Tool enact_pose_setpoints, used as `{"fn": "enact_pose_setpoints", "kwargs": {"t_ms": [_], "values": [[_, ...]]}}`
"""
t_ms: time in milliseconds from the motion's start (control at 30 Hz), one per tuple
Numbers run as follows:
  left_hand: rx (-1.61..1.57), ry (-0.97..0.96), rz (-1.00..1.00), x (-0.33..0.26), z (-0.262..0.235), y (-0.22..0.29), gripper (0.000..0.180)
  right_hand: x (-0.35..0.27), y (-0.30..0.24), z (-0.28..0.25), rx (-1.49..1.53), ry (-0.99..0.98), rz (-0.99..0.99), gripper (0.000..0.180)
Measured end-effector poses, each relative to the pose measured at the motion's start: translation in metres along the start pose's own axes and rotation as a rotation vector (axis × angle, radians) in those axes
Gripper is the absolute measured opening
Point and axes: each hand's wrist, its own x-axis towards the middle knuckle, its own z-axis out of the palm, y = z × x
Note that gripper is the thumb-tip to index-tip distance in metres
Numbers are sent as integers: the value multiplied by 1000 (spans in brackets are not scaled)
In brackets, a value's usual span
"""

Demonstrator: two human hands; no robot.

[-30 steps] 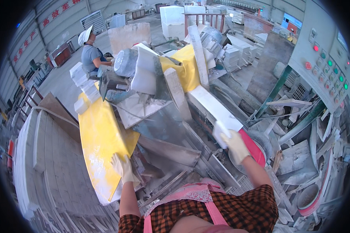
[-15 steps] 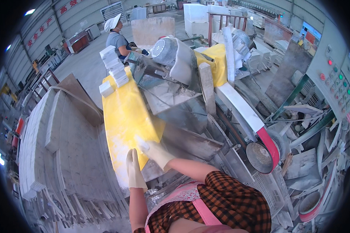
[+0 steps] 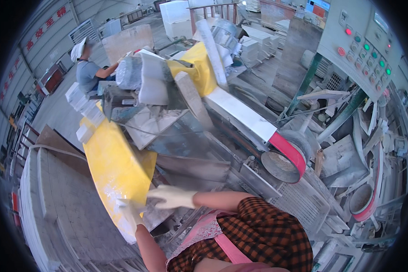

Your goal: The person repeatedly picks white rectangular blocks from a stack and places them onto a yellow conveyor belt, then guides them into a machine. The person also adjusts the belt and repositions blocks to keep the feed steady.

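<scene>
My left hand [image 3: 131,215], in a cream glove, is over the lower end of a long yellow sheet [image 3: 111,158]. A small white piece [image 3: 121,202] shows at its closed fingers; blur hides its exact shape. White dust and wet-looking smears lie on the sheet there. My right hand [image 3: 173,197], gloved as well, is just right of the sheet's edge, fingers stretched out to the left with nothing in them. At the sheet's far end sits a stack of white blocks [image 3: 85,106], with a single white block [image 3: 84,134] beside it.
Long stone slabs [image 3: 63,204] are stacked at left. Ahead stands a motor [image 3: 129,72]. A belt machine [image 3: 245,111] with a red-edged wheel [image 3: 283,165] runs to my right, below a button panel [image 3: 360,50]. Beyond the motor a co-worker [image 3: 89,72] sits. Scrap pieces [image 3: 342,156] lie at right.
The view has turned right. My right hand has come off the yellow sheet, its fingers now spread. My left hand, earlier upright at the sheet's edge, now reaches over it with the white piece.
</scene>
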Motion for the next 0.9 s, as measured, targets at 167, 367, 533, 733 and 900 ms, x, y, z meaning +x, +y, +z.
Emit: {"fn": "enact_pose_setpoints", "kwargs": {"t_ms": [167,367,533,733,900], "values": [[3,-18,26,13,4,-2,59,-136,91,-137,-159,554,255,38],[-182,-11,47,12,2,-9,48,-330,113,-264,-631,722,509,53],[-240,21,-20,14,10,-4,48,-362,121,-282,-806,134,660,85],[106,-19,-23,18,5,1,49,-330,159,-261,-1131,413,638,92],[73,45,16,31,4,-24,48,-326,165,-272,-1006,488,529,70]]}}
